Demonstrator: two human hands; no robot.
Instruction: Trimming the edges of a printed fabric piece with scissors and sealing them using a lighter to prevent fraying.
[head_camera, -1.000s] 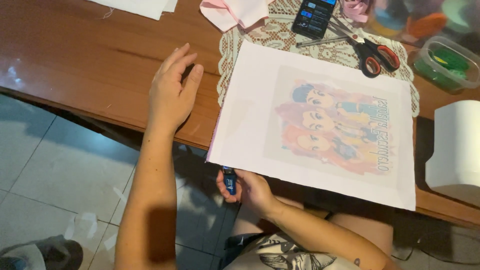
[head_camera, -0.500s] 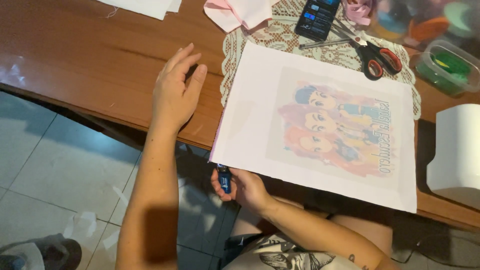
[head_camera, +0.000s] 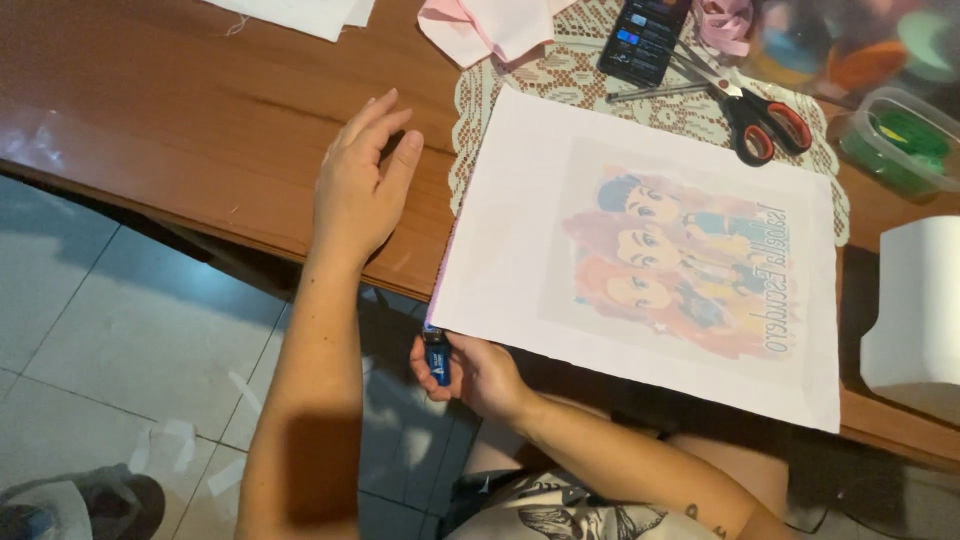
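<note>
Fingers: right hand (head_camera: 478, 372) wrapped around blue lighter (head_camera: 437, 357) at white sheet (head_camera: 640, 250) near corner; left hand (head_camera: 358, 185) flat, splayed, empty.
Room: bare surface (head_camera: 180, 110) left of sheet.
Tub: clear container (head_camera: 895, 140) beyond sheet, green bits inside.

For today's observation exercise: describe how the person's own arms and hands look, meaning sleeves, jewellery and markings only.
Both forearms are bare, with no sleeves in view. The left hand and right hand wear no gloves, and no rings, watch or bracelets show. A small dark mark, perhaps a tattoo, sits on the right forearm near the elbow.
</note>
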